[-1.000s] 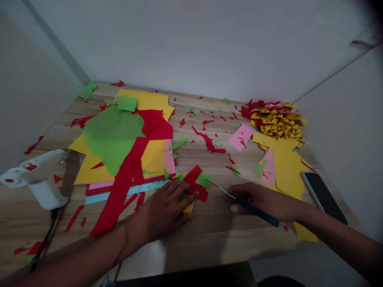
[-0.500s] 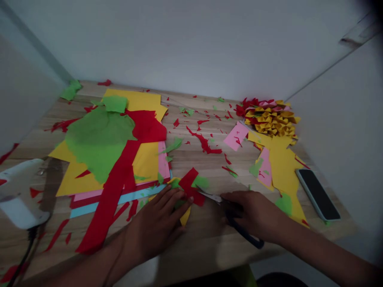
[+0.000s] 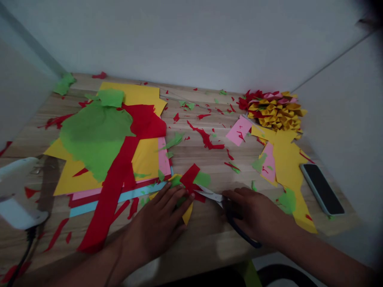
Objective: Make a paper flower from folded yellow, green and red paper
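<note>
My left hand (image 3: 164, 215) is low in the middle, its fingers and thumb holding a small red paper piece (image 3: 189, 175) by its near left edge. Part of that paper is hidden beneath the fingers. Green and yellow paper (image 3: 188, 213) stick out around the same fingers. In my right hand (image 3: 251, 215) is a pair of dark-handled scissors (image 3: 214, 195), fingers closed round the handles. The blades are parted and point left, with their tips at the red paper's right side.
Stacked coloured sheets (image 3: 146, 159) lie left under green and red paper. A white device with a cord (image 3: 22, 199) stands far left. A folded-paper cluster (image 3: 275, 113) sits back right, a phone (image 3: 323, 189) near the right edge. Red and green scraps dot the wooden table (image 3: 203, 247).
The scissor blades have parted wider at the red paper. Both hands keep nearly the same place, and the whole view has shifted slightly.
</note>
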Action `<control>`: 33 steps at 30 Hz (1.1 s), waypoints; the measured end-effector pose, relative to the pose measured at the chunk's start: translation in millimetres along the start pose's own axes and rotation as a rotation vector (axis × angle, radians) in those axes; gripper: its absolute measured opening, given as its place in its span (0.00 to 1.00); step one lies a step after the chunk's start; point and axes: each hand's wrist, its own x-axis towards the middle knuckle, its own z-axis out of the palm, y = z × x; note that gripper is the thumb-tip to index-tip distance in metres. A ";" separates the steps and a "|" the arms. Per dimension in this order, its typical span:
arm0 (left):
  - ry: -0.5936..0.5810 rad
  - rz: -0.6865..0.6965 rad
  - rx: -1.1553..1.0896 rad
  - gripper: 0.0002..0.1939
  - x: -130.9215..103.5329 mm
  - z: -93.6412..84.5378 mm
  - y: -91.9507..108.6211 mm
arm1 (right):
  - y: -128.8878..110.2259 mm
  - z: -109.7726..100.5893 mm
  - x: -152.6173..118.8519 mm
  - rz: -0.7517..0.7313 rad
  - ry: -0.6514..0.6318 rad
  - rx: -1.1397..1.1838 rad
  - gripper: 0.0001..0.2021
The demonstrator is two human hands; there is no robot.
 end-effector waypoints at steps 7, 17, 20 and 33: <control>-0.001 0.011 0.029 0.25 -0.1 -4.2 -0.2 | -1.0 7.4 0.8 -0.004 0.020 -0.102 0.14; -0.016 -0.006 0.015 0.26 -3.5 0.2 -1.3 | -2.1 7.4 -4.4 0.013 0.019 -0.053 0.11; -0.036 0.006 0.033 0.27 -3.3 -0.1 -1.9 | -5.4 12.8 -1.8 0.024 0.008 -0.060 0.12; -0.040 0.024 -0.010 0.28 -2.6 -4.5 -4.2 | -1.1 15.9 -1.5 0.060 0.013 -0.095 0.13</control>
